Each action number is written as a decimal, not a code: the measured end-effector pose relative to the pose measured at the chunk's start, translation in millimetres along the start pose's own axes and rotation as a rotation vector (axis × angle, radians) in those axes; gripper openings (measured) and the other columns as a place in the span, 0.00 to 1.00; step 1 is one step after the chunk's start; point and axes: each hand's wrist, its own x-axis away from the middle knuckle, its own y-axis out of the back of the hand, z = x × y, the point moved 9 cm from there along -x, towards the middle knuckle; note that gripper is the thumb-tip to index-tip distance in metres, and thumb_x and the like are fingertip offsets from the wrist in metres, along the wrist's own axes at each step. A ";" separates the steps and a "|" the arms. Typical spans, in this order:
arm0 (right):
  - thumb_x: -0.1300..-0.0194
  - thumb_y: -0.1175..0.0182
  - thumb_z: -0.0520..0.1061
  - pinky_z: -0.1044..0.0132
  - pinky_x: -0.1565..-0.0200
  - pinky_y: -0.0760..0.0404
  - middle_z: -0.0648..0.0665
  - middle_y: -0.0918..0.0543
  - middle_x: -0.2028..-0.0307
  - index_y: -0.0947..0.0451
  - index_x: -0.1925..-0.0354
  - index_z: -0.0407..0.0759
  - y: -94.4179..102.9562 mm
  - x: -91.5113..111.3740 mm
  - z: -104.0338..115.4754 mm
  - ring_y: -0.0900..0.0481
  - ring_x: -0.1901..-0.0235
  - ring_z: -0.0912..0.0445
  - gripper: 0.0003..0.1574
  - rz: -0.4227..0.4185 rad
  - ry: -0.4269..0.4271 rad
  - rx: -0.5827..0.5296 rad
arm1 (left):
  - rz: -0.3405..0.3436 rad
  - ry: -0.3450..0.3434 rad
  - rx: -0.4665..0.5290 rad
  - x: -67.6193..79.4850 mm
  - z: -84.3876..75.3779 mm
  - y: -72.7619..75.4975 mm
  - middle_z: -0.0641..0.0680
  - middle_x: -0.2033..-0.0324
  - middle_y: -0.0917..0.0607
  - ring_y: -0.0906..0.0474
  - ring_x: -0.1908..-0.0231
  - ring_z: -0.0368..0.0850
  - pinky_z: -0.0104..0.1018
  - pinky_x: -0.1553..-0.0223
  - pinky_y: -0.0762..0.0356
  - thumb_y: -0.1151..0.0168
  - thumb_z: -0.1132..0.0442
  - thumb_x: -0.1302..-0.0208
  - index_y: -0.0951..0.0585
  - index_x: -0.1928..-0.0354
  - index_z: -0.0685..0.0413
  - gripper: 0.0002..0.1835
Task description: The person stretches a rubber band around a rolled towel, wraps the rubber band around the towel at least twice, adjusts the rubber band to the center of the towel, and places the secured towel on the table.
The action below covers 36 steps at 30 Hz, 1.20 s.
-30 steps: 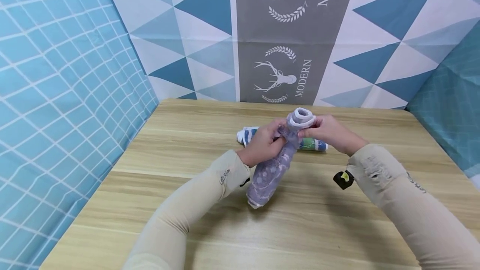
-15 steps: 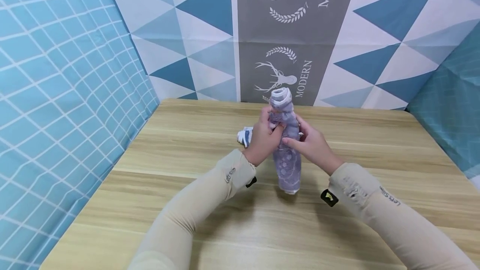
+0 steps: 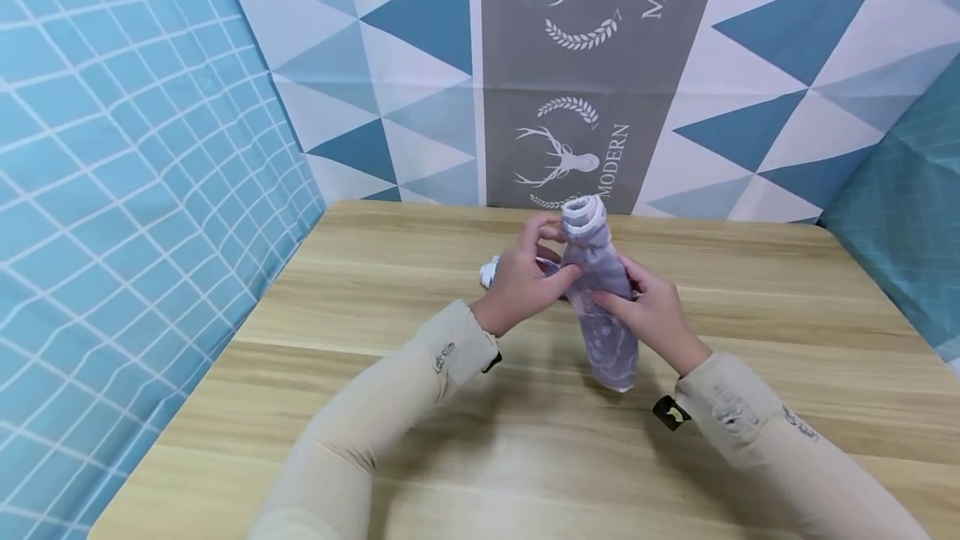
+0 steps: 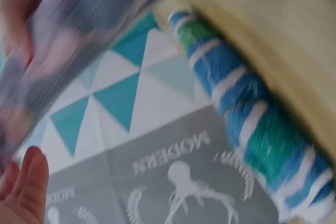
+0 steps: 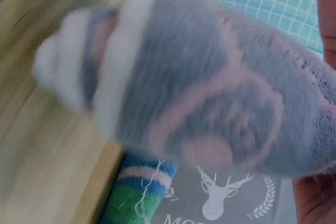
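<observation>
A rolled lilac-grey towel (image 3: 600, 273) with white edges stands tilted above the table, its coiled end up. My right hand (image 3: 651, 307) grips it from the right, thumb in front. On the other side is my left hand (image 3: 521, 277), its fingers spread loosely and its thumb tip at the towel's side. In the left wrist view the left fingers (image 4: 29, 187) show apart from the blurred towel (image 4: 89, 30). Behind lies a second rolled towel (image 4: 252, 114), striped blue, white and green, mostly hidden in the head view. The right wrist view shows the lilac-grey roll's white-edged layers close up.
The wood-grain table (image 3: 315, 357) carries both towels. A patterned cloth wall (image 3: 420, 90) with triangles and deer prints rises along its back edge. Blue checked cloth (image 3: 120, 190) hangs at the left, teal cloth (image 3: 907, 215) at the right.
The lilac-grey towel has swung from leaning right to leaning slightly left at its top. My right hand has moved from its top end to its middle; my left fingers have loosened.
</observation>
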 end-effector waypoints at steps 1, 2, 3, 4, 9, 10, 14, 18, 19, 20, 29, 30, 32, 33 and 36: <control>0.54 0.30 0.26 0.80 0.66 0.26 0.29 0.17 0.60 0.27 0.45 0.24 1.7 1.3 0.8 0.19 0.65 0.56 0.35 -0.011 0.036 0.026 | 0.005 -0.021 -0.011 -0.3 -2.3 3.1 0.64 0.57 0.21 0.18 0.66 0.55 0.35 0.67 0.19 0.34 0.73 0.46 0.38 0.43 0.63 0.30; 0.56 0.30 0.25 0.81 0.65 0.26 0.30 0.17 0.61 0.26 0.46 0.24 2.7 2.6 1.9 0.19 0.66 0.55 0.35 -0.020 0.069 0.045 | 0.010 -0.038 -0.021 -0.5 -3.6 5.8 0.64 0.56 0.21 0.18 0.64 0.55 0.36 0.67 0.19 0.33 0.73 0.46 0.37 0.42 0.63 0.31; 0.57 0.29 0.25 0.82 0.65 0.27 0.30 0.17 0.62 0.25 0.48 0.23 3.3 3.7 3.2 0.19 0.66 0.51 0.34 -0.029 0.103 0.066 | 0.008 -0.062 -0.037 -0.2 -5.1 8.7 0.64 0.56 0.21 0.19 0.63 0.55 0.37 0.67 0.19 0.33 0.72 0.47 0.36 0.42 0.64 0.31; 0.59 0.29 0.24 0.81 0.64 0.27 0.31 0.17 0.63 0.24 0.49 0.22 3.5 4.8 4.8 0.19 0.67 0.48 0.34 -0.039 0.136 0.084 | -0.002 -0.092 -0.057 0.4 -6.4 11.4 0.64 0.56 0.20 0.19 0.62 0.55 0.37 0.67 0.19 0.32 0.72 0.47 0.34 0.43 0.65 0.30; 0.63 0.29 0.23 0.68 0.66 0.22 0.33 0.18 0.66 0.23 0.53 0.22 2.1 9.2 17.8 0.21 0.69 0.46 0.32 -0.045 0.292 0.181 | -0.022 -0.197 -0.142 4.8 -10.4 19.9 0.65 0.55 0.23 0.22 0.59 0.54 0.38 0.65 0.20 0.28 0.70 0.50 0.24 0.52 0.67 0.22; 0.63 0.29 0.23 0.64 0.69 0.23 0.34 0.19 0.67 0.22 0.53 0.22 1.4 10.0 20.5 0.22 0.70 0.47 0.32 -0.039 0.314 0.203 | -0.019 -0.219 -0.161 5.5 -11.3 21.1 0.66 0.54 0.23 0.22 0.57 0.55 0.39 0.62 0.21 0.27 0.69 0.51 0.22 0.54 0.67 0.21; 0.63 0.29 0.24 0.59 0.77 0.25 0.37 0.21 0.71 0.21 0.54 0.25 -2.1 14.0 27.4 0.27 0.76 0.52 0.31 -0.003 0.381 0.278 | 0.016 -0.291 -0.226 7.6 -15.0 26.5 0.67 0.51 0.23 0.24 0.52 0.58 0.40 0.55 0.24 0.25 0.66 0.54 0.19 0.64 0.64 0.16; 0.61 0.27 0.29 0.61 0.79 0.25 0.39 0.21 0.70 0.19 0.53 0.29 -7.1 18.0 31.2 0.26 0.78 0.54 0.31 0.037 0.432 0.351 | 0.090 -0.343 -0.233 9.3 -15.5 27.8 0.66 0.53 0.19 0.23 0.52 0.57 0.39 0.55 0.25 0.25 0.67 0.53 0.20 0.68 0.64 0.13; 0.60 0.26 0.31 0.62 0.79 0.25 0.39 0.21 0.70 0.19 0.53 0.29 -8.7 18.7 31.7 0.26 0.78 0.55 0.31 0.051 0.442 0.365 | 0.105 -0.360 -0.228 9.8 -16.1 27.5 0.66 0.55 0.18 0.22 0.54 0.56 0.39 0.56 0.24 0.27 0.68 0.52 0.20 0.68 0.64 0.12; 0.58 0.26 0.34 0.64 0.80 0.26 0.40 0.21 0.70 0.20 0.52 0.30 -10.5 19.3 32.0 0.27 0.79 0.56 0.30 0.069 0.451 0.380 | 0.117 -0.376 -0.230 10.2 -16.9 27.0 0.65 0.58 0.17 0.21 0.57 0.54 0.37 0.58 0.24 0.28 0.70 0.51 0.20 0.68 0.65 0.10; 0.26 0.56 0.59 0.64 0.79 0.25 0.43 0.20 0.73 0.16 0.61 0.34 -9.0 7.9 51.2 0.25 0.79 0.57 0.33 0.079 0.598 0.317 | 0.055 -0.444 -0.300 13.2 -20.9 28.4 0.58 0.73 0.19 0.28 0.77 0.45 0.32 0.74 0.28 0.34 0.73 0.47 0.22 0.68 0.68 0.06; 0.26 0.56 0.57 0.64 0.79 0.25 0.43 0.19 0.73 0.16 0.62 0.34 -7.6 5.7 53.8 0.25 0.79 0.57 0.31 0.075 0.616 0.303 | 0.053 -0.446 -0.295 13.2 -21.4 27.9 0.58 0.73 0.19 0.28 0.77 0.45 0.32 0.74 0.28 0.34 0.73 0.47 0.22 0.68 0.68 0.06; 0.26 0.55 0.55 0.65 0.78 0.24 0.43 0.18 0.73 0.16 0.63 0.35 -6.0 1.9 58.5 0.23 0.79 0.57 0.29 0.078 0.648 0.274 | 0.051 -0.448 -0.286 13.1 -22.7 26.8 0.58 0.74 0.19 0.28 0.77 0.45 0.32 0.74 0.27 0.34 0.73 0.46 0.22 0.68 0.68 0.06; 0.26 0.54 0.54 0.65 0.78 0.24 0.44 0.18 0.73 0.16 0.63 0.35 -5.6 0.4 60.5 0.23 0.78 0.58 0.28 0.080 0.663 0.265 | 0.048 -0.449 -0.282 13.1 -23.6 26.4 0.58 0.74 0.19 0.28 0.77 0.45 0.33 0.74 0.27 0.34 0.73 0.46 0.22 0.68 0.68 0.06; 0.27 0.52 0.53 0.67 0.78 0.25 0.44 0.18 0.73 0.17 0.64 0.35 -5.1 -2.5 66.6 0.24 0.79 0.58 0.25 0.079 0.712 0.255 | 0.043 -0.444 -0.263 13.3 -24.5 24.9 0.58 0.74 0.19 0.28 0.78 0.45 0.33 0.75 0.27 0.34 0.74 0.47 0.22 0.68 0.68 0.06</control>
